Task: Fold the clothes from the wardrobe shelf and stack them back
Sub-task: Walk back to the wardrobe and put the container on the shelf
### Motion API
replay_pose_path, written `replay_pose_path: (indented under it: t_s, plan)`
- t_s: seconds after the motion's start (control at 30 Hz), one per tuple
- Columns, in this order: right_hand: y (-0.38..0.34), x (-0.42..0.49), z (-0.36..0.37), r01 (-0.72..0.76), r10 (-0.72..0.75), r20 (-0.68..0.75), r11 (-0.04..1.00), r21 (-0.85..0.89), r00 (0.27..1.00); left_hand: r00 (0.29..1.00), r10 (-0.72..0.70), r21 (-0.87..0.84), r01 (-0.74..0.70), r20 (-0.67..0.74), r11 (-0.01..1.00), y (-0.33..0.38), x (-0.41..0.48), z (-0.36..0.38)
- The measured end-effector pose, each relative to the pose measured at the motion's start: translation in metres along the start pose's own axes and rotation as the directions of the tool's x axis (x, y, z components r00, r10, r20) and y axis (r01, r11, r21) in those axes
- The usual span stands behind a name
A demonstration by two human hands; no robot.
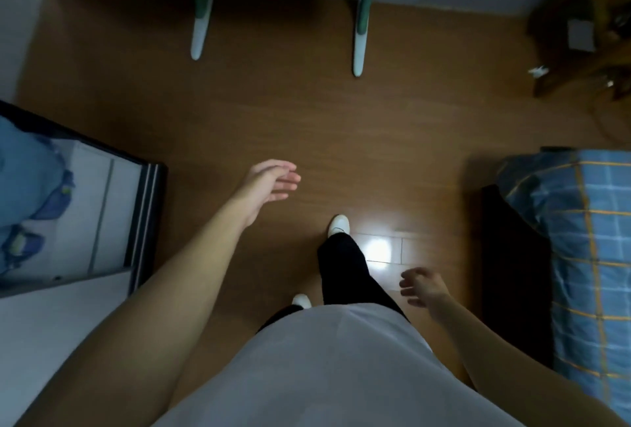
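A brown wooden floor (273, 112) is filling most of the room, with a bright patch of light reflecting near the person's feet. A bed with a blue checked cover (587, 238) is standing along the right side, and a dark-framed mirror panel (102, 215) is leaning at the left. 2 pale desk legs (201, 20) are resting on the floor at the far wall. The person, wearing a white top (324, 368) and black trousers (345, 269), is standing mid-stride in white shoes (338, 225). The left hand (269, 184) is reaching forward, fingers spread and holding nothing. The right hand (423, 286) is hanging lower, fingers loosely apart, also empty. No clothes or wardrobe shelf are showing here.
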State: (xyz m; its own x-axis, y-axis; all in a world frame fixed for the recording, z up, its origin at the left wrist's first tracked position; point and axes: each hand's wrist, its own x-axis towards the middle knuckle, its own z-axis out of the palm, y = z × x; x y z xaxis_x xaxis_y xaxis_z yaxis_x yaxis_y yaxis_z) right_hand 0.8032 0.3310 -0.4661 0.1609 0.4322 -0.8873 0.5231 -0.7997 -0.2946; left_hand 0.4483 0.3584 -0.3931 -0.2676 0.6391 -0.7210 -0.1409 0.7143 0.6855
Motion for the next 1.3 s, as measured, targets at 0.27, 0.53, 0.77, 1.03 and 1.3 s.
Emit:
replay_pose_path:
  t_s: [0.27, 0.53, 0.77, 1.03, 1.3]
  plan:
    - [-0.256, 0.046, 0.003, 0.278, -0.293, 0.092, 0.950, 0.142, 0.952, 0.967, -0.239, 0.043, 0.244, -0.091, 0.969, 0.035, 0.067, -0.024]
    - [-0.440, 0.073, 0.027, 0.452, -0.463, 0.077, 0.883, 0.123, 0.883, 0.862, -0.487, 0.009, 0.493, -0.137, 0.870, 0.013, 0.124, -0.099]
    - [-0.484, 0.096, 0.039, 0.294, -0.294, -0.006, 0.956, 0.018, 0.956, 0.902, -0.426, 0.047, 0.429, -0.073, 0.902, 0.110, 0.229, -0.148]
    - [-0.511, 0.115, 0.026, 0.084, -0.087, -0.046, 0.994, -0.068, 0.995, 0.991, -0.135, 0.051, 0.134, 0.022, 0.990, 0.318, 0.342, -0.131]
    - [-0.619, 0.171, 0.015, 0.155, -0.156, 0.010, 0.987, 0.048, 0.988, 0.998, 0.036, 0.096, -0.042, 0.059, 0.995, 0.432, 0.415, -0.094]
